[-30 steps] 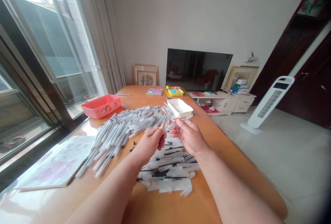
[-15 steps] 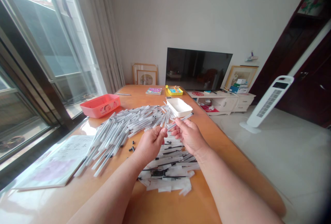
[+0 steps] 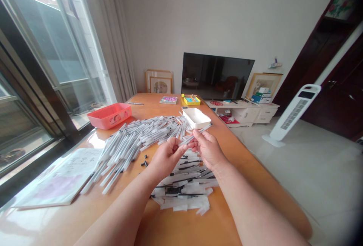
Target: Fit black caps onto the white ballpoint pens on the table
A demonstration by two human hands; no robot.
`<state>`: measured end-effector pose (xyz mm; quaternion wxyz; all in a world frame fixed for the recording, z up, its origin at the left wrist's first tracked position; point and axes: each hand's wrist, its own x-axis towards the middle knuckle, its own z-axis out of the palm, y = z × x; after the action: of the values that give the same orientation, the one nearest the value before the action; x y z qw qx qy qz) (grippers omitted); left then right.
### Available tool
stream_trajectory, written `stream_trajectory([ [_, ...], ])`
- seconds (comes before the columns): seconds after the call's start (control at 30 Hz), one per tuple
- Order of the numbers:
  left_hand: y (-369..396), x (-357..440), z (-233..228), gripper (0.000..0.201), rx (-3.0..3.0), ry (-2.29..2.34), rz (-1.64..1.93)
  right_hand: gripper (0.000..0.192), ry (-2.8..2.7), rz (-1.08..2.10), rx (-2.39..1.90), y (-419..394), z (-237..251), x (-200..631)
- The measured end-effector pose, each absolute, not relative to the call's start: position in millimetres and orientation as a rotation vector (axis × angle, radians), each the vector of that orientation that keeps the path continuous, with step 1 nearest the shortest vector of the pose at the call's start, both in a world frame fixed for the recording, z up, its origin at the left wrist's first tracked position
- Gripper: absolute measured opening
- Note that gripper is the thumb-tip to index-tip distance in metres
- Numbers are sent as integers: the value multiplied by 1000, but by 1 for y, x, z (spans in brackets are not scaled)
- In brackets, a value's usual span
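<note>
My right hand is closed round a slim translucent pen with a dark tip that points up and to the right. The fingers of my left hand pinch at its lower left end, with the thumb stretched along below it. Beyond the hands spreads a heap of similar translucent pens with black ends. Small black caps lie left of my left wrist. Under and between my forearms are white strips mixed with thin black sticks, partly covered by my hands.
A white tray stands just past my right hand. To the left are a pink-red basket and a paper booklet. A yellow box and a small book lie at the table's far end. The table's right edge borders the floor.
My left hand has turned slightly, and its thumb has moved down and right toward the right hand's fingers. More of the pen shows between the hands. The right hand is nearly still.
</note>
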<state>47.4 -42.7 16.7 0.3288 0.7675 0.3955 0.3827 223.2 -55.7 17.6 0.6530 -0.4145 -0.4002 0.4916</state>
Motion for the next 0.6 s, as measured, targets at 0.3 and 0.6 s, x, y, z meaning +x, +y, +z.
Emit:
stream_trajectory([
  [0.3, -47, 48, 22, 42, 2098, 1062, 968, 35, -892, 1165, -862, -57, 21, 223],
  [0.6, -48, 46, 29, 46, 1348, 810, 809, 31, -906, 1291, -781, -62, 25, 224],
])
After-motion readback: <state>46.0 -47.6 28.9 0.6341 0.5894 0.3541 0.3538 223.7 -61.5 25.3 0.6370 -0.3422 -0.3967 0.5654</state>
